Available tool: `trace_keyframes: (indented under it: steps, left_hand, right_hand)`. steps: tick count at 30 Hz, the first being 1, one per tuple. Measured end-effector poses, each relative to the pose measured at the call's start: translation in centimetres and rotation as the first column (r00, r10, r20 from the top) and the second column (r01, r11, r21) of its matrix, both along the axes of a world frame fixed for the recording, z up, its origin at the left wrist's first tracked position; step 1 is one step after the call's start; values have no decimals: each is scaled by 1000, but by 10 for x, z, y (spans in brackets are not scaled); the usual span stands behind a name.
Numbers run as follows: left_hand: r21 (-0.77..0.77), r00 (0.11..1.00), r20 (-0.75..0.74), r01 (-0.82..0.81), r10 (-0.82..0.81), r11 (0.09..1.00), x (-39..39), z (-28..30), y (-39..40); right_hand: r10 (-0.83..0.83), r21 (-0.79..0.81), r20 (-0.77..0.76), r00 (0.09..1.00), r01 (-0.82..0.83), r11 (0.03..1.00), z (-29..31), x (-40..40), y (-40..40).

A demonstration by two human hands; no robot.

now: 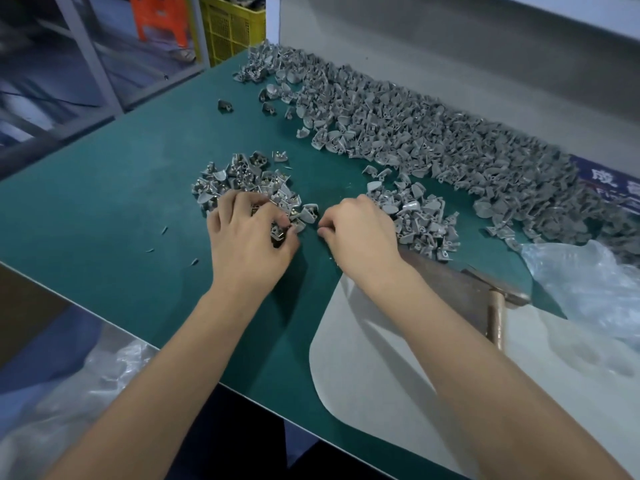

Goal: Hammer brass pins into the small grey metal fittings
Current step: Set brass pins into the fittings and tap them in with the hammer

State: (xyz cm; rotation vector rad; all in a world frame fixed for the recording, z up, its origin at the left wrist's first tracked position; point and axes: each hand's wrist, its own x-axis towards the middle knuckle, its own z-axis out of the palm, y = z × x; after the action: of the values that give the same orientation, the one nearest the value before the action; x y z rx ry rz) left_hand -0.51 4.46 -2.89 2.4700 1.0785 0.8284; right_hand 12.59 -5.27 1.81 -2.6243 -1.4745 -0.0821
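Note:
A small heap of grey metal fittings [242, 181], some showing shiny pins, lies on the green mat. My left hand [249, 237] rests on its near edge, fingers curled round a few fittings with pins. Just to the right my right hand [356, 233] hovers low over the mat, thumb and fingers pinched together; whether they hold a pin is too small to tell. A second small heap of fittings [419, 216] lies beside my right hand. The hammer [495, 306] lies on the table behind my right forearm, wooden handle towards me.
A long bank of grey fittings [433, 133] runs along the back wall. Clear plastic bags [588, 282] lie at the right, another [69, 393] below the table's left edge. A white sheet [363, 358] covers the near part of the green mat [121, 202]. Loose scraps lie left.

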Motion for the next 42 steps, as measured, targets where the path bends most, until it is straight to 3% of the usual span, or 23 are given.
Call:
trace_keyframes:
  steps: [4,8,10,14,19,26,30,38,42]
  left_hand:
    - [78,994,102,42,-50,996,1,5,-6]
    - [188,952,134,247,-274,951,14,15,-23]
    - [139,925,101,350,-365,926,24,23,-30]
    - [14,906,107,410,-409,912,48,35,-35]
    - [-115,877,47,480,-478,870,78,40,-43]
    - [-130,764,0,639,-645,758,105,46,-53]
    - [-140,732,-109,658,-673,739,125,61,-47]
    - [-198,563,-494,670,-663,716,162,78,-74]
    - [-196,556,-520,661,-648,724,166,79,-80]
  right_hand:
    - [32,-27,78,996,-30,999,-3,-3,0]
    - [-64,238,-169,984,104,966,13,8,-23]
    - [-122,362,-300,946,231,903,21,18,-45]
    - [-224,488,-314,923,359,795,22,32,-94]
    - [-204,569,-355,912,384,727,6,28,-134]
    - [-215,700,-420,882,465,542,-7,32,-156]
    - [-174,717,-488,855,506,478,-14,29,-156]
    - [-159,728,-474,866,488,482,-15,32,-156]
    - [-145,735,-475,868,482,477,-15,33,-156]
